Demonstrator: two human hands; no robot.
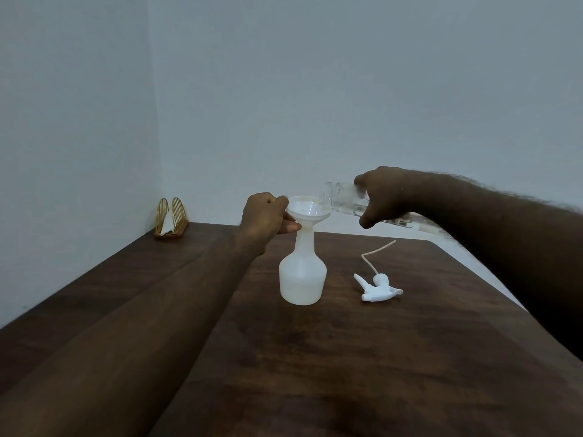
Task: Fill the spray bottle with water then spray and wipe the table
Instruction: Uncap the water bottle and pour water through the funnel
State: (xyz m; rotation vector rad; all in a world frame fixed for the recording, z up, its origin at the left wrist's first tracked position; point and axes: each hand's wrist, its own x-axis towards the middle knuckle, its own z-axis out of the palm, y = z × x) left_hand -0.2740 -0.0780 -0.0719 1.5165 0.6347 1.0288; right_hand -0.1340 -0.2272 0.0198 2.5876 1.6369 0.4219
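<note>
A white translucent spray bottle [302,275] stands upright in the middle of the dark wooden table [362,357], without its head. A white funnel [307,211] sits in its neck. My left hand [266,217] pinches the funnel's left rim. My right hand [386,195] grips a clear water bottle [342,197], tipped nearly level with its mouth over the funnel's right edge. The white trigger spray head [377,287] with its thin dip tube lies on the table to the right of the spray bottle.
A gold wire napkin holder [170,220] with a white napkin stands at the table's far left corner against the wall. The table's right edge runs diagonally past my right forearm. Pale walls stand behind and to the left.
</note>
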